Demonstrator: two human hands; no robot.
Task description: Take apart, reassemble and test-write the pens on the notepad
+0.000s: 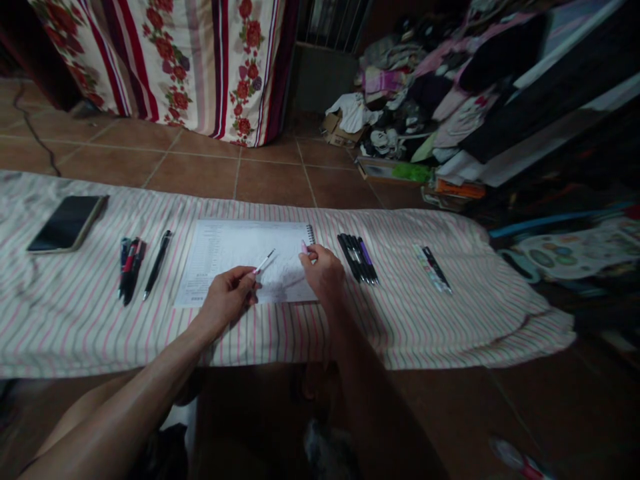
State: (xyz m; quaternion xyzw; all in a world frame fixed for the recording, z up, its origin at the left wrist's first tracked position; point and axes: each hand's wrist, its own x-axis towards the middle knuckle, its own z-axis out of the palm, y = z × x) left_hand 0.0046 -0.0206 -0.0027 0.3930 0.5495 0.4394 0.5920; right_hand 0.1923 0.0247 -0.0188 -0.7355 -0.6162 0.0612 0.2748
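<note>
My left hand [233, 291] pinches a slim white pen [265, 261], pink near my fingers, its thin dark tip slanting up to the right. Between the thumb and fingers of my right hand [323, 269] is a small pink piece [304, 247], perhaps a pen cap; most of it is hidden. The two pieces are apart, above a spiral notebook [240, 237] with white pages, printed on the left side. Just right of the notebook lies a row of several dark pens [356, 259], one of them purple.
Left of the notebook are a black pen [158, 265], a small bunch of pens [131, 267] and a phone [67, 223]. Two more pens [434, 269] lie at the right. Everything rests on a striped cloth [400, 333]. Piled clothes [425, 87] stand behind, beside a floral curtain [200, 67].
</note>
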